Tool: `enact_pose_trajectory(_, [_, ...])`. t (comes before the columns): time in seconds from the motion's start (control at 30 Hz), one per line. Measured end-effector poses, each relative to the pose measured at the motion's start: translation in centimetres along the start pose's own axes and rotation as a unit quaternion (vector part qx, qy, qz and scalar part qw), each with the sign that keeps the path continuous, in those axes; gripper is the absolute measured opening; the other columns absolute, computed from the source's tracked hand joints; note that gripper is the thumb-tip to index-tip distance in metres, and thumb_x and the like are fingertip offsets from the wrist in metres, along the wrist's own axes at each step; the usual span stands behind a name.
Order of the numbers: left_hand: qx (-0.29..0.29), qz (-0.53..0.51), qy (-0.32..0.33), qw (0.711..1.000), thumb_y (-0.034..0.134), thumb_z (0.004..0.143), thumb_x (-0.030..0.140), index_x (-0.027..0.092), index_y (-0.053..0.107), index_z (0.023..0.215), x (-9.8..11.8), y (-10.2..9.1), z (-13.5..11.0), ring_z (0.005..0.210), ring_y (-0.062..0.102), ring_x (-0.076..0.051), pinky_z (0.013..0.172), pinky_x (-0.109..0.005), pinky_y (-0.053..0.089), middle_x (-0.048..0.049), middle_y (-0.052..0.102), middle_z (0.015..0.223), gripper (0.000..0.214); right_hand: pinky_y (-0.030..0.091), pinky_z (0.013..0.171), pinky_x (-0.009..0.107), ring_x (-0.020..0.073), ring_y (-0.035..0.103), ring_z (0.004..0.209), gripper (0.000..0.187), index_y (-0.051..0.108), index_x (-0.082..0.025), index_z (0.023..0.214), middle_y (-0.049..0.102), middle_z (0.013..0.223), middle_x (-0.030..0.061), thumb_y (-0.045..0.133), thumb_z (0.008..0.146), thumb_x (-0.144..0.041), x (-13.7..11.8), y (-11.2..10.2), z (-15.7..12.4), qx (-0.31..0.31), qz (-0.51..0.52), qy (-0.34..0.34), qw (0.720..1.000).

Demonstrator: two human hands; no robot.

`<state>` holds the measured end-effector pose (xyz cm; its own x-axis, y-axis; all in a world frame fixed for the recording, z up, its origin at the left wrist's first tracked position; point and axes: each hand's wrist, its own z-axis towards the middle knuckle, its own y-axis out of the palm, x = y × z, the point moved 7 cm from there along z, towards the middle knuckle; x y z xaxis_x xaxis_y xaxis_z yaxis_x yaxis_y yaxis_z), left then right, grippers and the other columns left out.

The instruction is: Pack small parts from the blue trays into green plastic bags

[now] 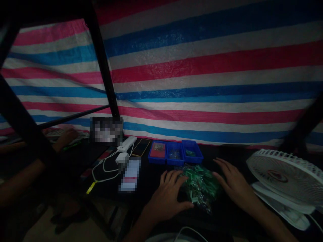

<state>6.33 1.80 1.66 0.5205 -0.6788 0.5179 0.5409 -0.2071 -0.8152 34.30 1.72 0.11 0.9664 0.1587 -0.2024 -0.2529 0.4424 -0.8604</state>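
The plastic bag (201,184) of green parts (193,176) lies between left hand (167,194) and right hand (236,185); fingers are spread, unclenched, probably to steady it. Blue trays (175,162) stand just beyond the fingers, probably for reach.

dim and soft, with faint glare on the striped sheet (202,72).

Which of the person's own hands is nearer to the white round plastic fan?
Right. The right hand is just left of the fan, at the right edge of a clear plastic bag of green pieces; the left hand is farther off, at the bag's left.
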Motion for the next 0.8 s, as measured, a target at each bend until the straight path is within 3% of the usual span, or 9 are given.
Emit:
enact_pose_trajectory(0.1, [0.002,0.001,0.001,1.0,0.088,0.077,0.055,0.035,0.048,0.15,-0.1,0.0,0.0,0.149,0.041,-0.036,0.126,-0.066,0.023,-0.0076,0.047,0.161,0.084,0.045,0.113,0.067,0.0457,0.043,0.148,0.073,0.049,-0.013,0.153,0.046,0.161,0.0237,0.033,0.103,-0.065,4.2,1.3,0.0,0.016,-0.068,0.064,0.996])
enact_pose_trajectory(0.2, [0.009,0.002,0.002,1.0,0.088,0.078,0.054,0.036,0.048,0.149,-0.1,0.0,0.0,0.149,0.04,-0.035,0.126,-0.065,0.022,-0.0073,0.047,0.16,0.084,0.045,0.114,0.065,0.041,0.055,0.141,0.069,0.057,-0.016,0.147,0.058,0.152,0.0209,0.031,0.104,-0.064,5.2,2.8,-0.5,-0.041,-0.05,0.043,0.997])
enact_pose_trajectory(0.33, [0.003,-0.002,-0.001,1.0,0.087,0.078,0.055,0.035,0.049,0.149,0.0,-0.1,0.0,0.148,0.042,-0.035,0.126,-0.065,0.022,-0.0075,0.049,0.158,0.083,0.045,0.119,0.059,0.0353,0.059,0.139,0.064,0.062,-0.018,0.144,0.062,0.15,0.0161,0.033,0.106,-0.062,3.3,2.1,-1.4,-0.078,0.008,0.028,0.997])
enact_pose_trajectory(0.6, [0.01,-0.011,0.006,1.0,0.079,0.083,0.063,0.035,0.046,0.152,-0.2,0.0,-0.1,0.149,0.041,-0.036,0.125,-0.063,0.025,-0.0087,0.048,0.16,0.082,0.047,0.116,0.057,0.035,0.061,0.136,0.061,0.06,-0.02,0.145,0.064,0.148,0.0142,0.044,0.104,-0.062,-0.8,0.7,-1.7,-0.075,0.054,0.01,0.996])
enact_pose_trajectory(0.73, [0.029,-0.01,0.004,1.0,0.08,0.085,0.058,0.035,0.046,0.152,-0.4,0.0,-0.2,0.148,0.041,-0.035,0.124,-0.059,0.031,-0.0066,0.049,0.159,0.078,0.049,0.111,0.058,0.0366,0.062,0.131,0.052,0.063,-0.022,0.14,0.068,0.141,0.0147,0.05,0.104,-0.057,-3.3,-1.1,-0.2,-0.027,0.037,-0.049,0.998])
enact_pose_trajectory(0.8, [0.041,-0.013,0.001,0.999,0.081,0.085,0.055,0.035,0.047,0.151,-0.4,0.0,-0.2,0.147,0.042,-0.034,0.123,-0.057,0.033,-0.0061,0.05,0.158,0.077,0.052,0.104,0.053,0.0334,0.066,0.122,0.041,0.066,-0.023,0.133,0.071,0.132,0.0137,0.049,0.106,-0.048,-5.3,-2.0,1.0,-0.023,0.048,-0.1,0.994])
